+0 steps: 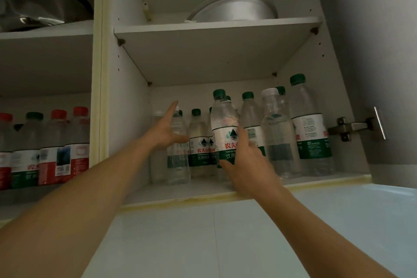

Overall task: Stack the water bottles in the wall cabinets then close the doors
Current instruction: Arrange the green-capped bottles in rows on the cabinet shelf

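My right hand [246, 160] grips a green-capped water bottle [224, 124] by its lower half, upright, just above the bottom shelf [203, 189] of the open right wall cabinet. My left hand [168, 128] reaches into the same shelf with straight fingers, beside a clear bottle [178, 165] at the left; whether it touches it I cannot tell. Several more green-capped bottles [311, 124] and one white-capped bottle [277, 133] stand along the back and right of the shelf.
The left cabinet holds a row of red- and green-capped bottles [56, 146], with a dark pan [45, 4] above. A metal lid [234, 8] lies on the upper right shelf. The open door [372, 40] with its hinge [347, 127] hangs at the right. White wall tiles [214, 244] lie below.
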Demonstrator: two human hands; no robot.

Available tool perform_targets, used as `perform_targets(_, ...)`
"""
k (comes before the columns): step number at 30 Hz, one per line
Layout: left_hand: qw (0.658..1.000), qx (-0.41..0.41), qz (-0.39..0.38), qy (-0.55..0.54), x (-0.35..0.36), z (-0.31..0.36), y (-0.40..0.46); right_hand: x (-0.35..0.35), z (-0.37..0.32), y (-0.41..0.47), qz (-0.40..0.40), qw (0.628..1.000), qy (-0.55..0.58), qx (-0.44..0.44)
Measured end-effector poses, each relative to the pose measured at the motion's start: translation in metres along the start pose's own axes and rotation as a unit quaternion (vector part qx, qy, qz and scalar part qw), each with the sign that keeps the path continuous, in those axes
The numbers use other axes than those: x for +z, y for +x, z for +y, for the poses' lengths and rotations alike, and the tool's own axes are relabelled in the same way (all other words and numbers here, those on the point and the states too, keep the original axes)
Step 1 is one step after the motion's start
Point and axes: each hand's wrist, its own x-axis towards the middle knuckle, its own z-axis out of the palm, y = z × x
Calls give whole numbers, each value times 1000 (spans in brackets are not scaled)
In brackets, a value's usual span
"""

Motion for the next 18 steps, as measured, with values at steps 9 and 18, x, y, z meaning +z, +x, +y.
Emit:
perform_targets(9, 965, -48, -84, 245, -25, 29, 11, 1, 3, 3, -6, 1000, 0, 1)
perform_targets(18, 874, -148, -102, 451, -41, 47, -2, 0, 1, 2, -10, 1000, -9, 6)
